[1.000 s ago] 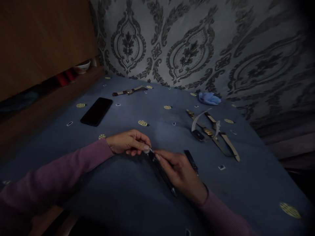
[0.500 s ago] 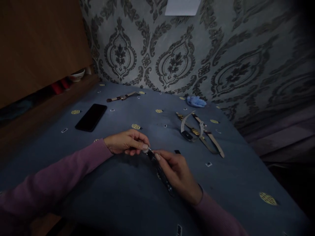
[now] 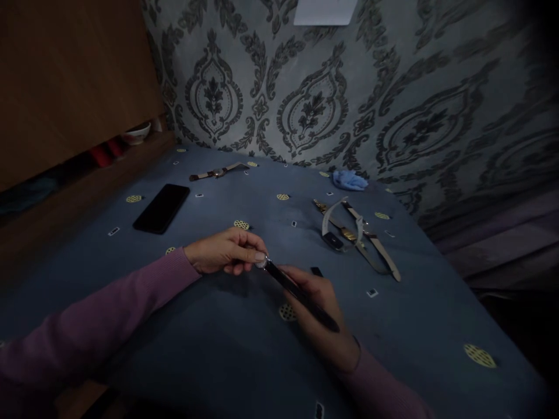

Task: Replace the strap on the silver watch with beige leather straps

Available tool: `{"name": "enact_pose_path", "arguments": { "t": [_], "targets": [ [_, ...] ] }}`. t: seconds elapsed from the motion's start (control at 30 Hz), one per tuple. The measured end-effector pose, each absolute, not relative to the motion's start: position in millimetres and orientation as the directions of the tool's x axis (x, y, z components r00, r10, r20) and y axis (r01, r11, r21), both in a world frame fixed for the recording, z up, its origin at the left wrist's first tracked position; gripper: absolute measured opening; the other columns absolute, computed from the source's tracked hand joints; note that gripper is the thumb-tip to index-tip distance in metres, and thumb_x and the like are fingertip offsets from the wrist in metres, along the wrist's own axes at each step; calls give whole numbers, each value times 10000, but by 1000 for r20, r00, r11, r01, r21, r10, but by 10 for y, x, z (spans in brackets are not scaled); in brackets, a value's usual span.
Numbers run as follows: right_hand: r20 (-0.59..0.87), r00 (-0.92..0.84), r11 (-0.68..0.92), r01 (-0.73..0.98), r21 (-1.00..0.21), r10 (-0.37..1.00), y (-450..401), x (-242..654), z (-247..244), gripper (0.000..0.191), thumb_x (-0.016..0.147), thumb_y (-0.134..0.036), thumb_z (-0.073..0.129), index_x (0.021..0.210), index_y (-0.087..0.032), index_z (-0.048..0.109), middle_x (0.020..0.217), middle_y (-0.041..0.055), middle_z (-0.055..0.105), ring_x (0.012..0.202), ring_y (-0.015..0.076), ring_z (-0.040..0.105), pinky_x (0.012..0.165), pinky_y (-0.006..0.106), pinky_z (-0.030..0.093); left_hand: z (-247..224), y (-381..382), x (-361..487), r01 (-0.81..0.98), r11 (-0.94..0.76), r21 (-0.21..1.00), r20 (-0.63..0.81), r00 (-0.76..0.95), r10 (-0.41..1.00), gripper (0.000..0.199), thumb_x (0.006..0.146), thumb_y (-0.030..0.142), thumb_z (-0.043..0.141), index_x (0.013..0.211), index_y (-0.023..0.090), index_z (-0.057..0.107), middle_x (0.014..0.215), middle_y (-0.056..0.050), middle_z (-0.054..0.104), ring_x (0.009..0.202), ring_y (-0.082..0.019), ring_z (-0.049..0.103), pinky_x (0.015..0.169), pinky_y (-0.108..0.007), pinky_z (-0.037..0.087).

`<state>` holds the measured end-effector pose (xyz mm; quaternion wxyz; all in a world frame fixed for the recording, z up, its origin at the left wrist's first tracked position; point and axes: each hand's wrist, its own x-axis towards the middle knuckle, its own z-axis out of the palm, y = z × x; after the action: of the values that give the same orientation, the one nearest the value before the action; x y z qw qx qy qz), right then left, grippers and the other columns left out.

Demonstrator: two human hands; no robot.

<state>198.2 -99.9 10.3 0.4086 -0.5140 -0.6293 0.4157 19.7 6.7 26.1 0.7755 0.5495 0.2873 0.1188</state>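
My left hand [image 3: 231, 251] pinches the round silver case of a wristwatch [image 3: 301, 294] between thumb and fingers. The watch's black strap slants down to the right from the case. Under and behind this strap is my right hand [image 3: 321, 314], its fingers curled against it, the strap lying across the hand. Part of the right thumb is hidden. A small black piece [image 3: 317, 272] shows just behind the right hand, perhaps the other end of the strap.
A phone [image 3: 161, 208] lies on the patterned blue tablecloth [image 3: 196, 355], left. Behind it rests a brown-strapped watch [image 3: 218, 173]. Several watches [image 3: 347, 234] lie in a group on the right, near a crumpled blue cloth [image 3: 350, 180]. A wooden cabinet [image 3: 74, 75] stands left; a patterned wall is behind.
My right hand has turned and shifted under the strap, its thumb no longer on top. The strap has straightened and swung to the right. My left hand keeps its hold on the case.
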Motion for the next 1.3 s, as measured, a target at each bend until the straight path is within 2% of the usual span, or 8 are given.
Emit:
{"name": "enact_pose_path", "arguments": {
  "t": [0.17, 0.3, 0.37, 0.57, 0.73, 0.93, 1.13, 1.3],
  "targets": [
    [13, 10, 10, 249, -969, 1000, -908, 2055, 107, 297, 866, -436, 560, 793, -168, 663, 659, 8, 563, 627, 146, 518, 533, 226, 378, 317, 41, 201, 163, 297, 941, -301, 805, 511, 128, 788, 245, 650, 807, 128, 603, 512, 67, 529, 361, -25, 431, 307, -114, 229],
    [-122, -173, -112, 69, -991, 977, -846, 2186, 249, 305, 889, -482, 544, 806, -189, 569, 573, -62, 380, 500, 87, 310, 466, 202, 280, 390, 28, 171, 168, 226, 959, -269, 783, 561, 131, 794, 253, 642, 827, 132, 606, 524, 70, 518, 369, -23, 421, 316, -119, 226],
    [-107, -225, -101, 39, -994, 969, -836, 2226, 312, 299, 901, -474, 536, 804, -191, 545, 545, -77, 337, 484, 84, 250, 444, 197, 237, 423, 24, 145, 183, 189, 965, -259, 778, 572, 145, 794, 268, 640, 831, 132, 606, 531, 69, 511, 376, -23, 416, 321, -119, 230],
    [-196, -241, -208, -23, -978, 950, -887, 2077, 350, 328, 865, -477, 593, 737, -190, 499, 637, -59, 376, 543, 84, 315, 513, 201, 319, 511, -46, 112, 261, 26, 965, -228, 785, 576, 181, 830, 315, 607, 854, 137, 598, 571, 61, 497, 436, -36, 445, 383, -127, 322],
    [-309, -288, -353, -114, -929, 906, -939, 1953, 294, 366, 832, -521, 611, 771, -160, 591, 570, -68, 368, 491, 67, 272, 451, 200, 235, 549, -141, 149, 231, -30, 973, -175, 808, 562, 162, 865, 291, 548, 853, 131, 573, 685, 10, 581, 530, -69, 519, 470, -165, 424],
    [-306, -301, -378, -218, -900, 903, -938, 1904, 283, 357, 797, -475, 652, 720, -126, 653, 471, -116, 201, 420, 46, 106, 382, 209, 72, 542, -212, 174, 182, -53, 982, -121, 817, 564, 130, 893, 254, 505, 851, 139, 549, 683, -1, 594, 605, -95, 552, 459, -155, 372],
    [-353, -277, -424, -261, -867, 894, -971, 1877, 310, 317, 782, -447, 658, 727, -134, 661, 475, -108, 198, 424, 50, 127, 382, 206, 103, 554, -269, 165, 175, 6, 985, -145, 799, 583, 117, 899, 245, 498, 873, 145, 553, 683, 4, 580, 615, -93, 513, 453, -154, 345],
    [-360, -268, -433, -298, -851, 893, -989, 1863, 289, 324, 774, -457, 668, 718, -138, 662, 487, -98, 241, 421, 49, 146, 380, 209, 107, 577, -290, 180, 164, -14, 986, -121, 782, 612, 106, 884, 224, 507, 839, 138, 552, 679, -3, 598, 627, -91, 522, 565, -187, 402]
  ]
}}
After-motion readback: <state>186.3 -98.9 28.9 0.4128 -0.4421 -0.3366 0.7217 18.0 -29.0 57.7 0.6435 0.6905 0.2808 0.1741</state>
